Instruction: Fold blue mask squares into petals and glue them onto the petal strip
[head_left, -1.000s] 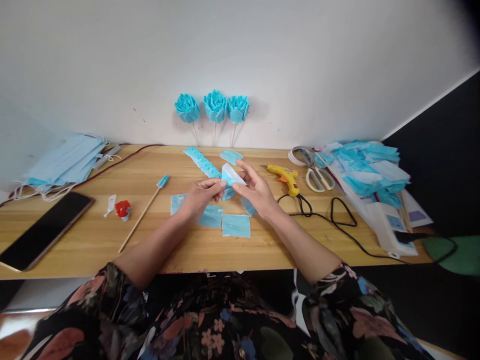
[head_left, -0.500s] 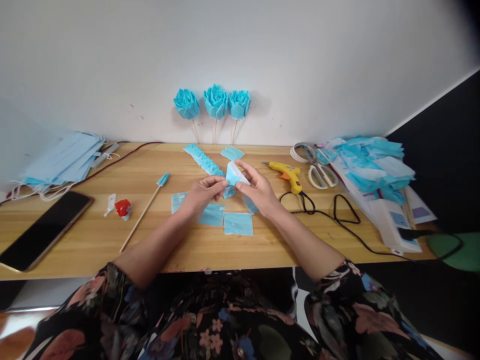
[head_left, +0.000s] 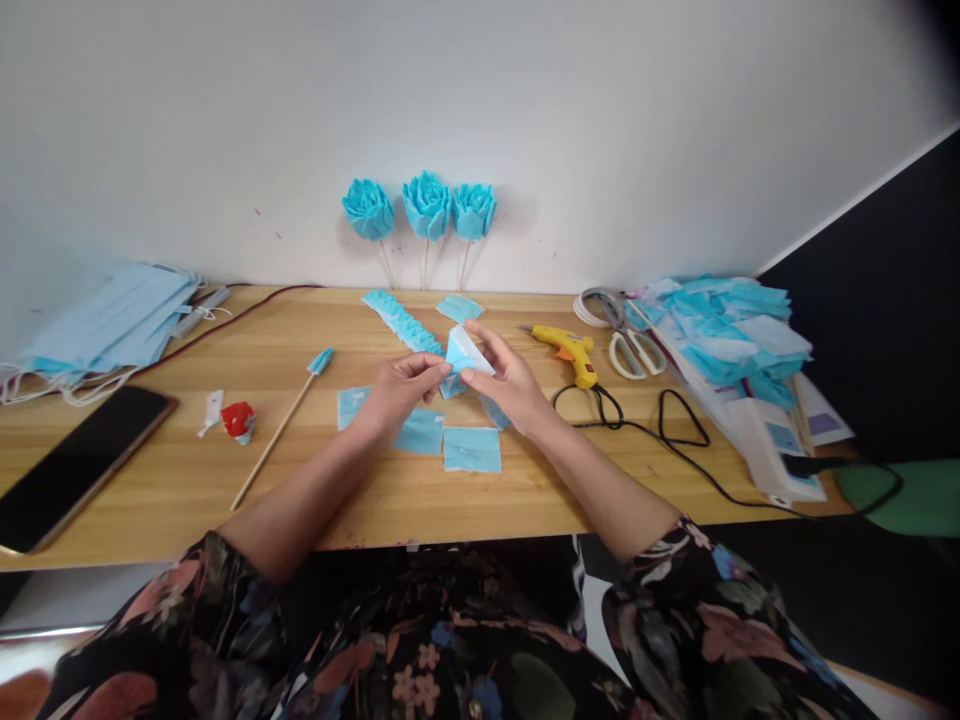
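A small piece of blue and white mask fabric (head_left: 465,353), folded to a point at the top, is held up over the table between both hands. My left hand (head_left: 401,390) pinches its lower left corner between thumb and fingertips. With thumb below and fingers behind, my right hand (head_left: 510,382) grips its right side. Several flat blue fabric rectangles lie under and around the hands, one of them a front rectangle (head_left: 472,450). Just behind runs a row of folded blue petals (head_left: 401,320). Left of my hands lies a wooden stick (head_left: 271,440) with a blue bud tip (head_left: 321,362).
Three blue fabric flowers (head_left: 427,207) on sticks lean against the wall. Rightward are a yellow glue gun (head_left: 568,350) with a looping black cord, scissors (head_left: 634,350) and a blue fabric heap (head_left: 735,330). Leftward are face masks (head_left: 112,320), a phone (head_left: 82,465) and a red-wrapped lollipop (head_left: 238,421).
The whole view has shifted slightly, so things appear a little further left. Both hands keep their hold on the folded fabric, with barely any change in pose.
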